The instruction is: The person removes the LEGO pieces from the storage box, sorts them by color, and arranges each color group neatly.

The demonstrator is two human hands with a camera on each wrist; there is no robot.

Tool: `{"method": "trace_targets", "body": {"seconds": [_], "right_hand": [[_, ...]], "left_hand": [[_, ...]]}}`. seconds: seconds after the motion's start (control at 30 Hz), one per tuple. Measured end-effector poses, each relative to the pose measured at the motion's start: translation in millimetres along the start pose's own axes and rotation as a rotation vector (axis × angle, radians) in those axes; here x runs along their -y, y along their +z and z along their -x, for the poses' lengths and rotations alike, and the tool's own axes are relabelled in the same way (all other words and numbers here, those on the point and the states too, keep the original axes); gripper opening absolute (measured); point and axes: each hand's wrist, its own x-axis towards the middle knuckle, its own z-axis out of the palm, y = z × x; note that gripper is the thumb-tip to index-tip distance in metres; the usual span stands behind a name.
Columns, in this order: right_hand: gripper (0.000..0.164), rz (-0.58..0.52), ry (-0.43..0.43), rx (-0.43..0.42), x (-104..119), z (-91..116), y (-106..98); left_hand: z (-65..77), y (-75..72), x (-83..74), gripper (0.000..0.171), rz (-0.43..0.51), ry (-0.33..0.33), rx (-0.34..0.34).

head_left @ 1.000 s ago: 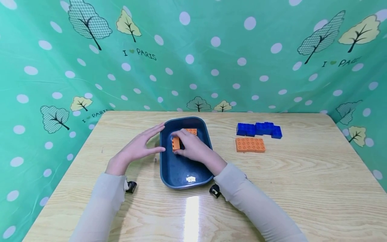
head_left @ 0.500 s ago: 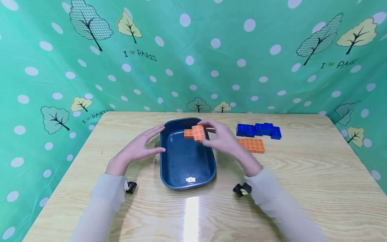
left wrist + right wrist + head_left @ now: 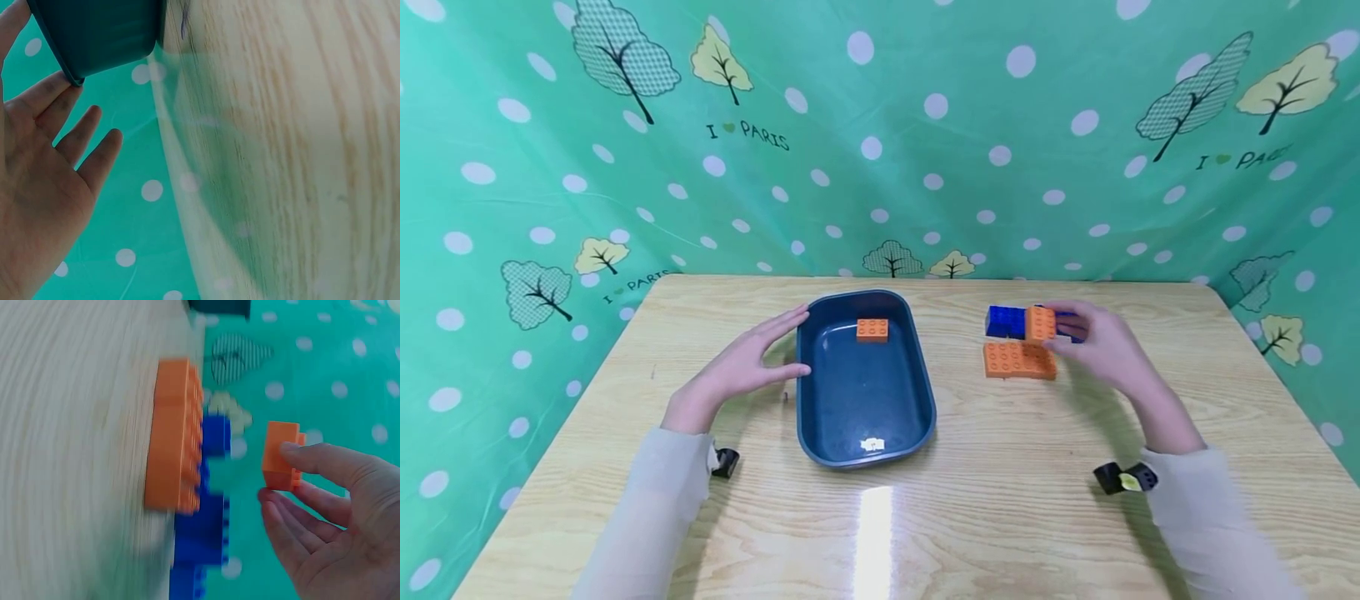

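Observation:
Between thumb and fingers, my right hand point(image 3: 1101, 342) pinches an orange toy brick point(image 3: 1040, 324) above the table, over the block groups at the right. In the right wrist view that brick point(image 3: 280, 453) hangs apart from the row of orange bricks point(image 3: 169, 434) and the blue bricks point(image 3: 203, 531). My left hand point(image 3: 741, 362) touches the left rim of the dark blue tray point(image 3: 925, 408), its fingers spread. The left wrist view has those fingertips against the tray's edge point(image 3: 78, 82). One orange brick point(image 3: 872, 331) lies inside the tray near its far end.
Orange bricks point(image 3: 1011, 361) sit side by side on the wooden table point(image 3: 1000, 500), right of the tray. Just behind them stand blue bricks point(image 3: 1003, 322), partly covered by my right hand. A green dotted curtain point(image 3: 820, 200) rises at the table's back edge.
My right hand has lifted an orange brick out of the tray and carried it rightward, over the blocks on the table. The left hand has stayed at the tray's rim.

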Motion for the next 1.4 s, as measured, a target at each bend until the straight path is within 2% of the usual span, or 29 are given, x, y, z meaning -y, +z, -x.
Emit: {"method": "trace_targets", "body": {"seconds": [0.23,0.53,0.77,1.0,1.4], "right_hand": [[0.058,0.145,0.08,0.04,-35,14,-15],[0.062,0.13,0.084,0.131,-54,13,-4],[0.063,0.143,0.078,0.127,-56,13,0],[0.061,0.106,0.062,0.1,-52,20,-5],[0.046,0.079,-0.019,0.009,-18,14,-6]], "left_hand": [[0.1,-0.4,-0.6,0.088,0.002,0.003,0.005],[0.4,1.0,0.0,0.087,0.004,0.001,0.009],[-0.4,2.5,0.3,0.086,0.018,0.007,0.0],[-0.1,1.1,-0.9,0.087,0.022,-0.002,0.007],[-0.8,-0.6,1.8,0.087,0.013,-0.013,0.007]]}}
